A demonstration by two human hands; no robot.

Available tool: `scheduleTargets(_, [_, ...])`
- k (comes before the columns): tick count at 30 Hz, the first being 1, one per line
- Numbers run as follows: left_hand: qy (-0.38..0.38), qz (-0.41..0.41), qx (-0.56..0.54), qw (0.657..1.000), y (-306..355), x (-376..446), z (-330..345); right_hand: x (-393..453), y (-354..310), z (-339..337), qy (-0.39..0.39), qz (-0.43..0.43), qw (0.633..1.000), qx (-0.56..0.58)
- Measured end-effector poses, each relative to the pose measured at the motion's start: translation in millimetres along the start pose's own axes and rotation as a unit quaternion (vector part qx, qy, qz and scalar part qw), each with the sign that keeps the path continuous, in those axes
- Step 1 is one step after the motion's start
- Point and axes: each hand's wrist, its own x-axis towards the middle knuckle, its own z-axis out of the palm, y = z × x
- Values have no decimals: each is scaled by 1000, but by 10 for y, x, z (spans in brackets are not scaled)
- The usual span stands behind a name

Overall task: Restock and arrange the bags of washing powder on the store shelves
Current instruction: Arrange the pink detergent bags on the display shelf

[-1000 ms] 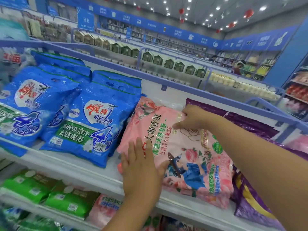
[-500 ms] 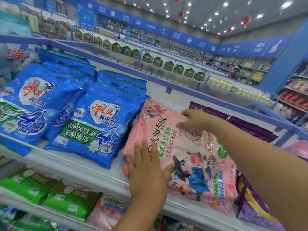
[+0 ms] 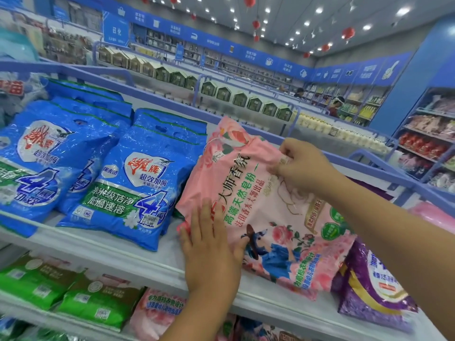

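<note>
A pink bag of washing powder (image 3: 258, 207) with rose print lies tilted on the white shelf (image 3: 138, 257). Its top end is lifted off the shelf. My right hand (image 3: 302, 166) pinches the bag's upper right edge with curled fingers. My left hand (image 3: 211, 247) presses flat on the bag's lower left corner, fingers straight. Blue bags of washing powder (image 3: 138, 183) lie stacked to the left of the pink bag. A purple bag (image 3: 371, 289) lies to its right, partly under my right forearm.
Green packs (image 3: 98, 303) and another pink bag (image 3: 160, 313) fill the shelf below. A blue rail (image 3: 157, 97) runs along the shelf's back. Further aisles with house-shaped boxes (image 3: 221, 92) and a distant person (image 3: 336, 107) lie beyond.
The top of the pink bag has been lifted and tilted up by my right hand, whose fingers now curl on its edge. My left hand stays on the lower corner.
</note>
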Motion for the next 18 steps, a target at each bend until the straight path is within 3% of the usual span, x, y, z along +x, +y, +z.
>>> scheduleTargets(2, [27,-26,-45,998,43,2,-53,-132,-9,-138,50,-5,998,34])
scheduleTargets(5, [50,-74,-242,966,141,68,-242,-368,-43,-358,124,-1,987,100])
scheduleTargets(6, [35,-95,-340,935,181,114,-279,-444,-64,-429,151,1,982,117])
scheduleTargets(8, [-43,-154,-555,816,272,245,-321,-576,-99,-585,205,14,967,150])
scheduleTargets(10, [-153,-182,-657,716,351,351,-377,-693,-151,-751,243,32,952,183])
scheduleTargets(12, [-204,-163,-690,675,392,401,-447,-782,-175,-900,258,41,946,191])
scheduleTargets(15, [-173,-148,-732,642,438,362,-606,-918,-104,-1121,208,33,961,178])
scheduleTargets(18, [-185,-159,-745,621,473,209,-846,-1226,146,-1197,25,68,938,338])
